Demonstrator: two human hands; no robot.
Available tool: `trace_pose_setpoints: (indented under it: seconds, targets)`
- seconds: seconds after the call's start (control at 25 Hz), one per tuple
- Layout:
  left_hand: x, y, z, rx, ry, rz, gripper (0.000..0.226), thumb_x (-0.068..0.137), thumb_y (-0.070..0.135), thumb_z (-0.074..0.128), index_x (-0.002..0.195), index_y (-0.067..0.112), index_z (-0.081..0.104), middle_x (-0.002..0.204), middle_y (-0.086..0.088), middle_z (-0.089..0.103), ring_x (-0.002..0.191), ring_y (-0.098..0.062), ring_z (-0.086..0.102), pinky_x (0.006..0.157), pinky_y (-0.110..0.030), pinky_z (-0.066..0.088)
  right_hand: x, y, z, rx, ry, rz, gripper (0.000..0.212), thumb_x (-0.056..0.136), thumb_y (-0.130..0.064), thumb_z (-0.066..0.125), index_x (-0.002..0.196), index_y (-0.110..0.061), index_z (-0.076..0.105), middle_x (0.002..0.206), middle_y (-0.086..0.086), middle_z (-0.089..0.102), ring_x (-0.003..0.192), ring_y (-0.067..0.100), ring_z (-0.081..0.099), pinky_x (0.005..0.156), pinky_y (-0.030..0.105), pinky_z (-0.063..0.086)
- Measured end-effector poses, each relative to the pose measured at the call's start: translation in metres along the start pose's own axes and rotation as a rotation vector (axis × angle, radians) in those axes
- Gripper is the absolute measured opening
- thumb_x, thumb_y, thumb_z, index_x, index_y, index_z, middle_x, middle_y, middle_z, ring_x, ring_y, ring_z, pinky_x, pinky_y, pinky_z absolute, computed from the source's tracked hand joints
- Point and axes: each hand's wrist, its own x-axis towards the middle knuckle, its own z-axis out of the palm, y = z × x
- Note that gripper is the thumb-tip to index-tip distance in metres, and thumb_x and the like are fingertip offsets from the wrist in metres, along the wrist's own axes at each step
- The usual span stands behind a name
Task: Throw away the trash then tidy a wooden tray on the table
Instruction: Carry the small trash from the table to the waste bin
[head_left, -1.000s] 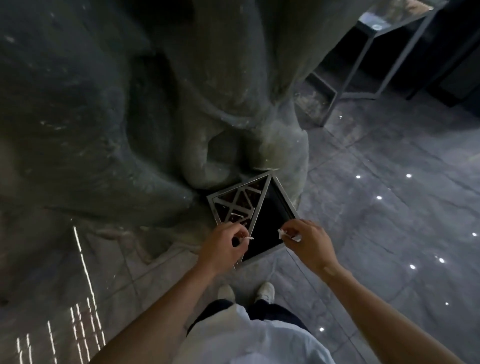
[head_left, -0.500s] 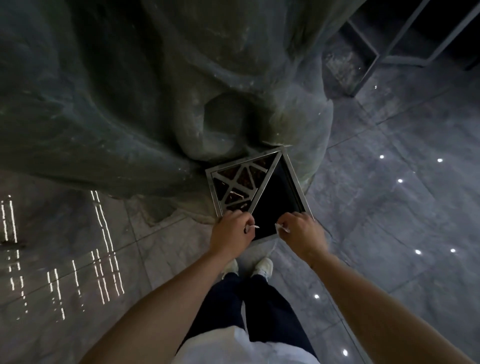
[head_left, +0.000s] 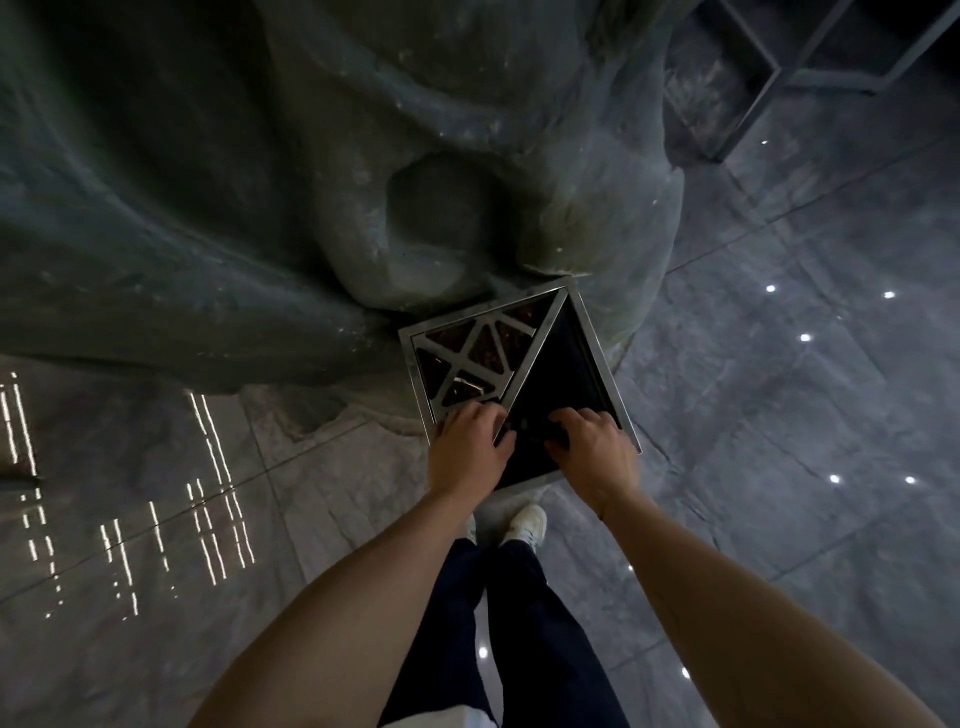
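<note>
Trash is not visible: from the head camera, a person's left hand (head_left: 470, 444) and right hand (head_left: 592, 451) hover palms-down, fingers loosely spread, over the dark opening of a metal-rimmed bin (head_left: 597, 343); whether either holds anything cannot be told. Disposal appears nearly done, tray-tidying remains. No writing is legible.
</note>
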Motion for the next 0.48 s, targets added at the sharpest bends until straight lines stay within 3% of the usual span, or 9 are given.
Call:
trace_pose_setpoints:
  seconds: [0.2, 0.48]
  targets:
    - [-0.020, -0.013, -0.042, -0.011, -0.038, -0.030, 0.027, 0.090, 0.040, 0.057, 0.111, 0.024, 0.061, 0.115, 0.005, 0.061, 0.106, -0.014, 0.057, 0.090, -0.039, 0.049, -0.020, 0.001, -0.037, -0.100, -0.064, -0.059, 0.039, 0.091, -0.047, 0.049, 0.125, -0.029, 0.054, 0.123, -0.003, 0.061, 0.117, 0.022, 0.053, 0.096, 0.040, 0.043]
    - [-0.049, -0.009, -0.125, 0.131, -0.150, 0.089, 0.049, 0.089, 0.060, 0.045, 0.124, 0.028, 0.056, 0.132, 0.006, 0.052, 0.122, -0.017, 0.050, 0.097, -0.038, 0.041, -0.035, -0.035, -0.114, -0.219, -0.001, -0.374, 0.045, 0.090, -0.058, 0.039, 0.128, -0.037, 0.051, 0.139, -0.011, 0.051, 0.138, 0.017, 0.032, 0.107, 0.043, 0.030]
